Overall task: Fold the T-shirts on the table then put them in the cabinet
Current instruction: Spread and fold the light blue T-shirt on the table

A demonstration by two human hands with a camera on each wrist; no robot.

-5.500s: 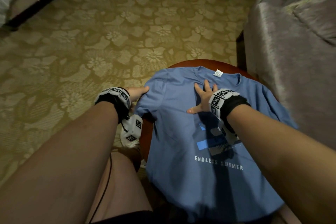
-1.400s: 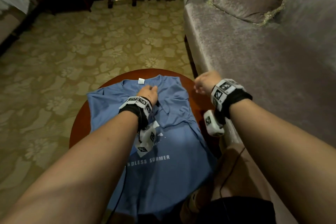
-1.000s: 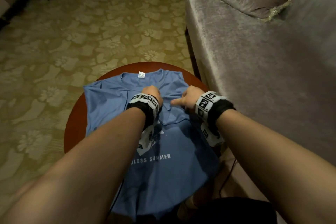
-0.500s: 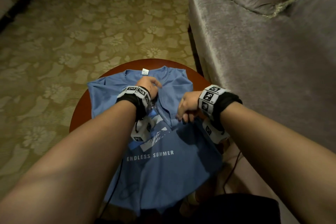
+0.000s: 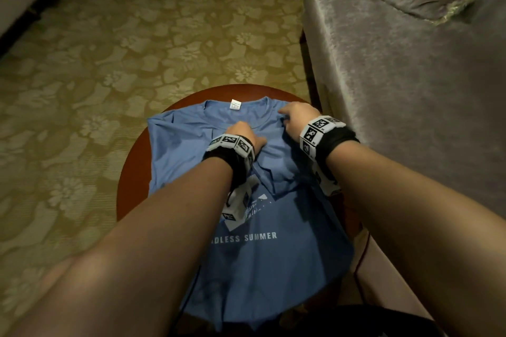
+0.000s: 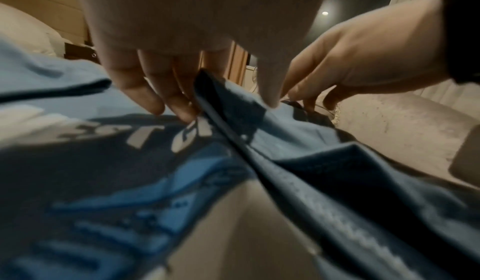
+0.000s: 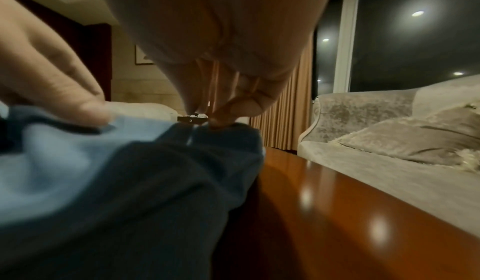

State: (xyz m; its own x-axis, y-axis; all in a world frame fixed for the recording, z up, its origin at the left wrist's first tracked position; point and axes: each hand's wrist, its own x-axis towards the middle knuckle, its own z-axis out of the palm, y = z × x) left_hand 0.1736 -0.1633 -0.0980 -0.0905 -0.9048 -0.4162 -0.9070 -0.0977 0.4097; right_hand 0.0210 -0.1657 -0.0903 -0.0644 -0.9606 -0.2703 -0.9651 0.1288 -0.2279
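The blue T-shirt [image 5: 254,254] lies on the round desk [image 5: 131,172]. The left hand [image 5: 243,134] presses it flat, fingers straight. The right hand [image 5: 297,120] pinches the shoulder. A hard tug could slide the shirt off.

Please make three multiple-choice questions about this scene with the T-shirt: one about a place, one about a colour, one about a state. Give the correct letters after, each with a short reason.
1. Where does the T-shirt lie?
A. On the sofa
B. On the round wooden table
C. On the carpet

2. What colour is the T-shirt?
A. Blue
B. Red
C. White

3. What is the right hand doing?
A. Hanging idle above the floor
B. Holding a pillow
C. Pinching the fabric at the shirt's right shoulder

Answers:
1 B: the red-brown table shows around the shirt, with the grey sofa beside it.
2 A: the fabric is blue with white print.
3 C: in the right wrist view the curled fingers meet on the cloth, while the left hand rests on the chest of the shirt.
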